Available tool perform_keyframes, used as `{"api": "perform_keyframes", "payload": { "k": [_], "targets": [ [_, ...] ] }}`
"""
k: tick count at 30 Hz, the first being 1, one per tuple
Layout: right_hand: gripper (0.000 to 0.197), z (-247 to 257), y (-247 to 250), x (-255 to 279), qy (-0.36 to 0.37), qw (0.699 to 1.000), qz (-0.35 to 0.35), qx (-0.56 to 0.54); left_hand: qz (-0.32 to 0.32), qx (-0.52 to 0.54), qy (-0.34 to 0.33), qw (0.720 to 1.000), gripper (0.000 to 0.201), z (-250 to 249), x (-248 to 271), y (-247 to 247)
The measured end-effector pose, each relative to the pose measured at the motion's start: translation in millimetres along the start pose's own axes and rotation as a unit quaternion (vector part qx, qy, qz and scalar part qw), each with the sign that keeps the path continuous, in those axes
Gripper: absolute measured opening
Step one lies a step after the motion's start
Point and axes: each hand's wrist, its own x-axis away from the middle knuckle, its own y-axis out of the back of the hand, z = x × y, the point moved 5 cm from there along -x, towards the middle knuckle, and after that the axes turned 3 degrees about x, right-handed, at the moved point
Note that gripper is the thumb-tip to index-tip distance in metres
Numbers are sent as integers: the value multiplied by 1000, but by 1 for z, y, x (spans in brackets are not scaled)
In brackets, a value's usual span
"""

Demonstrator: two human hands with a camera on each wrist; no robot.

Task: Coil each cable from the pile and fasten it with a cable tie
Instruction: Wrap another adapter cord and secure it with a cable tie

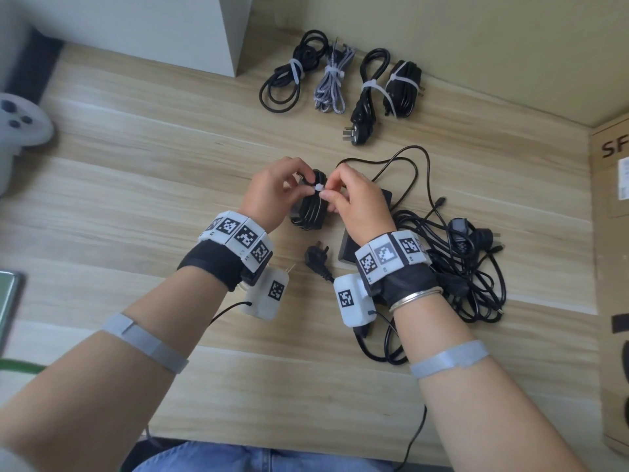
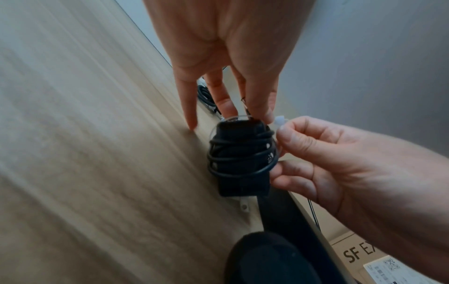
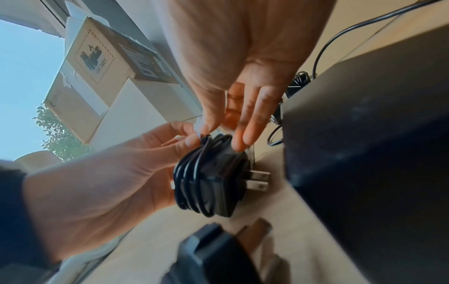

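Both hands pinch the white cable tie (image 1: 319,188) atop the coiled adapter (image 1: 308,212): left hand (image 1: 272,192) at nine o'clock, right hand (image 1: 357,202) at three.

An office or storeroom corner, by the look of it: a pale wood-grain laminate desk (image 1: 136,185) pushed against a plain beige wall (image 1: 476,35), brown cardboard shipping cartons (image 3: 97,63) stacked by a window (one stamped UN 3481), and a white game controller (image 1: 20,120) lying aside.
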Motion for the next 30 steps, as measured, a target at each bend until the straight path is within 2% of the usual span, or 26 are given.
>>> {"api": "perform_keyframes", "payload": {
  "k": [4, 8, 12, 14, 16, 19, 22, 27, 30],
  "targets": [
    [11, 4, 3, -3, -8, 1000, -5, 13, 22, 20, -8, 1000, 13, -3, -2, -5],
    [6, 4, 7, 0, -25, 999, 39, 12, 32, 31, -17, 999, 13, -5, -1, -5],
    [32, 2, 8, -1, -56, 995, 85, 4, 45, 6, -52, 998, 9, -15, 2, -8],
    [36, 6, 7, -4, -50, 994, 94, 27, 47, 3, -50, 998, 11, -17, 1, -8],
    [32, 7, 6, -6, -42, 994, 89, 49, 54, -4, -46, 997, 12, -16, 0, -9],
    [29, 8, 9, -4, -15, 996, 45, 78, 67, -31, -49, 996, 10, -15, -1, -12],
    [27, 9, 14, 3, 7, 998, 8, 66, 78, -45, -58, 994, 9, -17, 1, -15],
    [27, 9, 15, 5, -11, 999, 30, 37, 91, -59, -66, 992, 10, -18, 0, -17],
    [29, 5, 19, 0, -39, 998, 50, 25, 89, -33, -41, 995, 8, -21, -6, -9]
  ]
}}
